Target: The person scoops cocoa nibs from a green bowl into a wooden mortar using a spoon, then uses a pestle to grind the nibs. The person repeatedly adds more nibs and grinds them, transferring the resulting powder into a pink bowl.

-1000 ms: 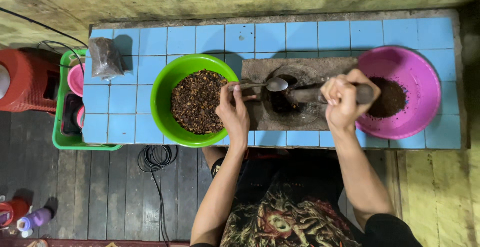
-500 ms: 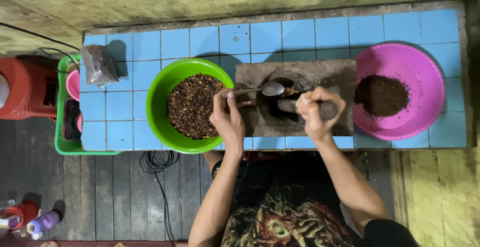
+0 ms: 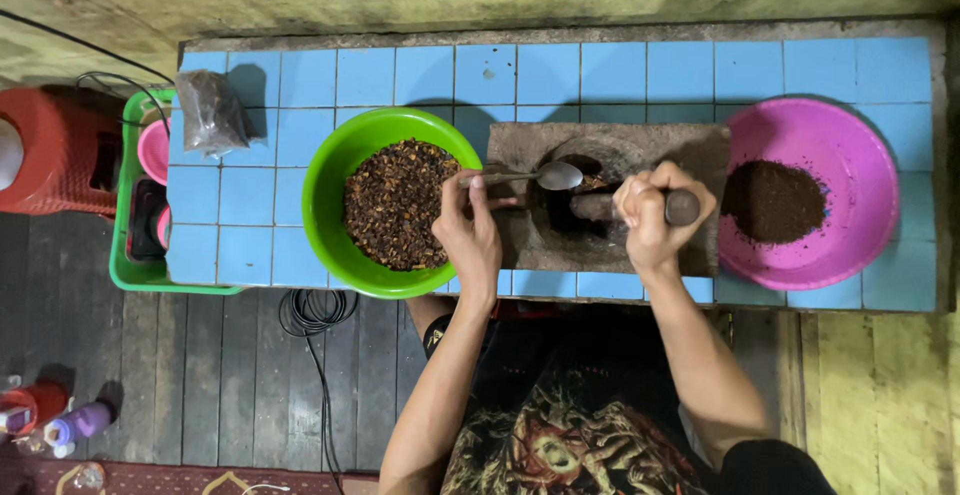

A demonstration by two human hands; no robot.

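Observation:
A flat grey grinding stone (image 3: 700, 155) lies on the blue tiled counter (image 3: 600, 75), with dark material in its hollow. My right hand (image 3: 655, 215) grips a stone pestle (image 3: 680, 207) lying across the hollow. My left hand (image 3: 468, 230) holds a metal spoon (image 3: 545, 177) whose bowl hovers over the hollow. Left of the stone, a green bowl (image 3: 335, 170) holds coarse brown roasted bits (image 3: 400, 203). On the right, a pink bowl (image 3: 850, 165) holds a heap of dark ground powder (image 3: 770, 200).
A clear bag of dark contents (image 3: 208, 110) sits at the counter's left end. Beside it are a green crate (image 3: 135, 275) with pink cups and a red plastic stool (image 3: 60, 150). A black cable (image 3: 315, 325) lies on the wooden floor below.
My right hand has drawn the pestle from the stone's right end to its middle and back a little rightward. The spoon stays over the hollow.

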